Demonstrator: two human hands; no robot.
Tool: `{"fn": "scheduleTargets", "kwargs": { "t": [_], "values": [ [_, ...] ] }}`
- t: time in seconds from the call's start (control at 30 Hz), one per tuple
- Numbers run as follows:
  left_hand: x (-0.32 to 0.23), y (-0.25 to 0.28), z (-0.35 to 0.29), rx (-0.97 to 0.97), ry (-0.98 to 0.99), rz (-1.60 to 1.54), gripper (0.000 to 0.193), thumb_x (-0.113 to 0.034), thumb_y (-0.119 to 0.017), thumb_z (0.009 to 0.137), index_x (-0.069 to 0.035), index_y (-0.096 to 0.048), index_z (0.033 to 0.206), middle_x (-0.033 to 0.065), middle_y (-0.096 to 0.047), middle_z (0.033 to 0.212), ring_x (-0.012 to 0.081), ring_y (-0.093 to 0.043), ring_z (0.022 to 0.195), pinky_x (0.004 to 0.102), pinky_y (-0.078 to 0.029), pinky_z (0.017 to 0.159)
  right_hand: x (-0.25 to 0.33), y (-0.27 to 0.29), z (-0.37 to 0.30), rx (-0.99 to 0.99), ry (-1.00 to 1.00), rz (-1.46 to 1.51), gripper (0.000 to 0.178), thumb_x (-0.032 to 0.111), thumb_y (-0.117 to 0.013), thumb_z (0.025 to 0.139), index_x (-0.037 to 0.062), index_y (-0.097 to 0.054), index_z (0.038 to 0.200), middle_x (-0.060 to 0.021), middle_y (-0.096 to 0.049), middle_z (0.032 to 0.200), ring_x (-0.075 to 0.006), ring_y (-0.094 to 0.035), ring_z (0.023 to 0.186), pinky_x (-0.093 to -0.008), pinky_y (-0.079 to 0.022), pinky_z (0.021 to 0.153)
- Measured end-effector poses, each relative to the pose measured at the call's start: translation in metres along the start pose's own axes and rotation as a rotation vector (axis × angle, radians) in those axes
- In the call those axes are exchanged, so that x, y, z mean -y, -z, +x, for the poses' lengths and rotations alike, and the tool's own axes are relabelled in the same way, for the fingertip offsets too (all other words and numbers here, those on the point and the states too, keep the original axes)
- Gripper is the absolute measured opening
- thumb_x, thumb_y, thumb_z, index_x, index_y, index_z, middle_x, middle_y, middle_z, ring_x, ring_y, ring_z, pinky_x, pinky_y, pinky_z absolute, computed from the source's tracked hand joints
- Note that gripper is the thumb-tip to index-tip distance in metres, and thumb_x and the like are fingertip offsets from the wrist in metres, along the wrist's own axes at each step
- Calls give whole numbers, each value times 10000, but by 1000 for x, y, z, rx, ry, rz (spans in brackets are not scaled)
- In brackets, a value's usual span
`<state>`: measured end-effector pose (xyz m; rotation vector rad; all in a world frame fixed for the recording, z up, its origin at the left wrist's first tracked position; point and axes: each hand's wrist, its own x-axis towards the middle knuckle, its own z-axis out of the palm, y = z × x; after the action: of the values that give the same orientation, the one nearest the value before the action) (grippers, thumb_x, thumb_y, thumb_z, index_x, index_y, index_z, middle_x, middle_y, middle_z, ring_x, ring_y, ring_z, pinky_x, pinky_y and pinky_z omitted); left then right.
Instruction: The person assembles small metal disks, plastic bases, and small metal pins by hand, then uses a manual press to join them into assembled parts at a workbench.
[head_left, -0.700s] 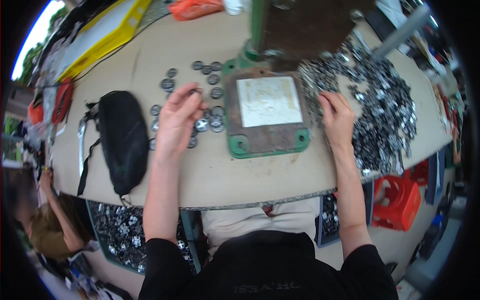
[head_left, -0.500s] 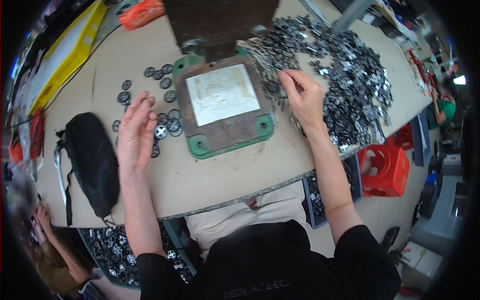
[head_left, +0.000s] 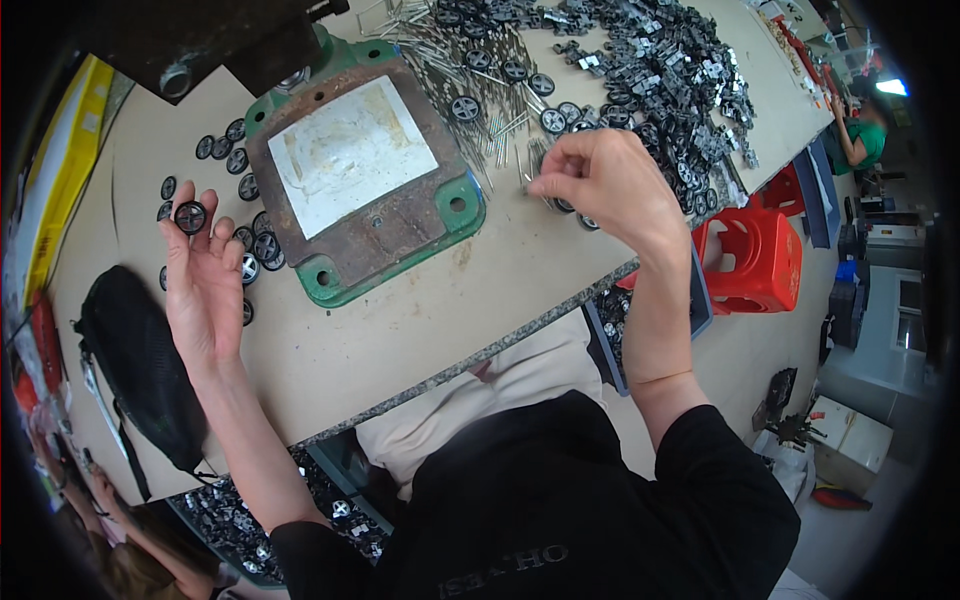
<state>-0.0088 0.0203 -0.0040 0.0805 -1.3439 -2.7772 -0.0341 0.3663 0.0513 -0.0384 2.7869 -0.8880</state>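
Note:
My left hand [head_left: 205,275] is raised, palm up, at the left of the table. Between its thumb and fingertips it holds a small black wheel [head_left: 190,217] with a spoked silver-grey hub. Other such wheels [head_left: 237,160] lie in loose groups beside and behind that hand. Over on the right, my right hand [head_left: 625,190] is closed in a pinch, low over the table. Thin metal pins [head_left: 505,130] lie at its fingertips; what is between them is too small to make out. Several wheels [head_left: 465,108] lie on the pins, and some are partly hidden under my right hand.
Between my hands stands a green-edged press base [head_left: 400,270] with a white plate [head_left: 350,150]; its dark upper part [head_left: 200,40] overhangs. A large heap of black and silver parts [head_left: 660,80] covers the back right. A black pouch [head_left: 135,360] lies left; a red stool [head_left: 750,260] stands beyond the edge.
My view has shifted, so the press now sits further left. My left hand has turned palm up, now showing a wheel in its fingers. My right hand has come nearer the table's front edge.

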Motion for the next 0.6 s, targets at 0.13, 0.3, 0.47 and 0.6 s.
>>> {"fn": "scheduleTargets", "kwargs": {
  "t": [0.13,0.3,0.47,0.6],
  "values": [
    [1,-5,0,55,20,33,460,-321,-464,924,-23,-404,1269,77,-524,1085,109,-508,833,211,-438,677,-19,-23,-5,-130,153,-230,154,132,-681,686,1,-632,750,-114,-604,621,-254,-591,580,-339,-445,573],
    [-2,-18,-5,7,-14,167,474,-268,-450,937,9,-345,1307,97,-510,1120,116,-448,823,214,-398,668,-19,-32,-10,-184,218,-241,104,97,-622,732,-5,-601,736,-143,-603,664,-312,-592,645,-368,-459,615],
    [-12,-34,-24,103,-93,294,472,-229,-514,908,28,-374,1279,140,-524,1146,133,-531,875,204,-443,725,-15,-37,-3,-226,239,-281,79,76,-599,741,-1,-597,761,-160,-613,737,-320,-599,706,-387,-462,638],
    [15,-78,-63,209,4,249,424,-188,-543,886,26,-429,1234,170,-544,1132,150,-577,815,221,-472,672,-12,-36,2,-82,171,-433,53,28,-560,741,-5,-593,765,-177,-615,791,-333,-598,747,-393,-466,660]
  ]
}}
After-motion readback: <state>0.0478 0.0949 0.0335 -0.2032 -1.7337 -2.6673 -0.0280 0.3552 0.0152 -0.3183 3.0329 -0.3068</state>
